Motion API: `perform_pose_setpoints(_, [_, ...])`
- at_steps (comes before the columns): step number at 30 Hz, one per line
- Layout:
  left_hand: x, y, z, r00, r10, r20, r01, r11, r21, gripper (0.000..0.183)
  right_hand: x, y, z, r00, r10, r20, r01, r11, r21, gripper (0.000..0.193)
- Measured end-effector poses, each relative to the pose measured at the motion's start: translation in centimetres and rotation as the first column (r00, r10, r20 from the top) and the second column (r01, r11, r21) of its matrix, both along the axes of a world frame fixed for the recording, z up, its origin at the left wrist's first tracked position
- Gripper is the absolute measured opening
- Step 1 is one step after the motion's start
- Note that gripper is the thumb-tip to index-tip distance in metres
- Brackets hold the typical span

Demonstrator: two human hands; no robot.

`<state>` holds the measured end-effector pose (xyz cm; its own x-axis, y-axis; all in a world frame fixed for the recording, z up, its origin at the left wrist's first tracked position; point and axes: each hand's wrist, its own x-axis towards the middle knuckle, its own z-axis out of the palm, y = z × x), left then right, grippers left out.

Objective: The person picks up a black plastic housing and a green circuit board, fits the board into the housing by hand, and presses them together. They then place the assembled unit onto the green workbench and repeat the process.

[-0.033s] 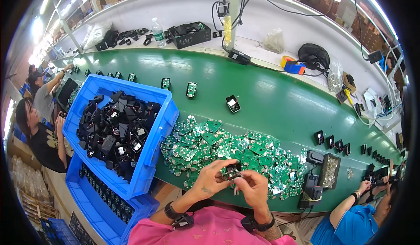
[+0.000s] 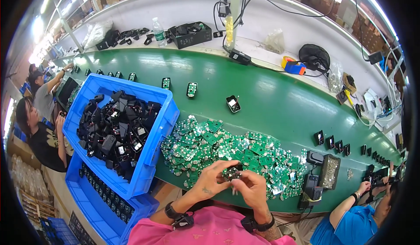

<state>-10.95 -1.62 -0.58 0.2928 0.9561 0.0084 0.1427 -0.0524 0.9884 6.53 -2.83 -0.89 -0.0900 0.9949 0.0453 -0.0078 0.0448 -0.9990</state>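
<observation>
Both my left hand and right hand pinch a small black, boxy electronic part between fingertips, seemingly to steady it, near the glossy green counter's front edge; heaped green circuit boards lie just beyond, presumably for reach.

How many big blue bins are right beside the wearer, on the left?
2. The upper blue bin, left of the circuit-board pile, is heaped with black housings; the lower blue bin, partly hidden by it, holds rows of black units. More could be hidden underneath.
</observation>
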Motion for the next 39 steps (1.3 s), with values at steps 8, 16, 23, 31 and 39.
perform_pose_setpoints(8, [0.3, 0.1, -1.0, 0.985, -0.039, -0.167, 0.071, 0.979, 0.190, 0.057, 1.2, 0.4, 0.4, 0.991, 0.026, 0.130, -0.009, 0.991, -0.131, 0.016])
perform_pose_setpoints(16, [1.4, -0.2, -3.1, 0.993, 0.112, 0.046, -0.120, 0.970, 0.214, 0.057, -0.4, -0.6, 1.5, 0.919, 0.005, 0.395, -0.021, 0.999, 0.036, 0.023])
perform_pose_setpoints(23, [3.3, -1.0, -2.8, 0.941, 0.308, 0.142, -0.326, 0.935, 0.137, 0.063, 0.0, -0.8, 1.2, 0.892, -0.072, 0.447, 0.052, 0.997, 0.057, 0.023])
perform_pose_setpoints(31, [1.8, -0.1, -1.0, 0.969, 0.158, 0.191, -0.172, 0.983, 0.059, 0.051, -0.2, 0.0, 0.9, 0.847, -0.195, 0.494, 0.086, 0.968, 0.234, 0.026])
perform_pose_setpoints(39, [1.1, -0.1, -1.1, 0.978, 0.085, 0.193, -0.068, 0.993, -0.095, 0.055, 0.1, -0.2, 0.4, 0.853, -0.180, 0.491, 0.064, 0.968, 0.244, 0.026])
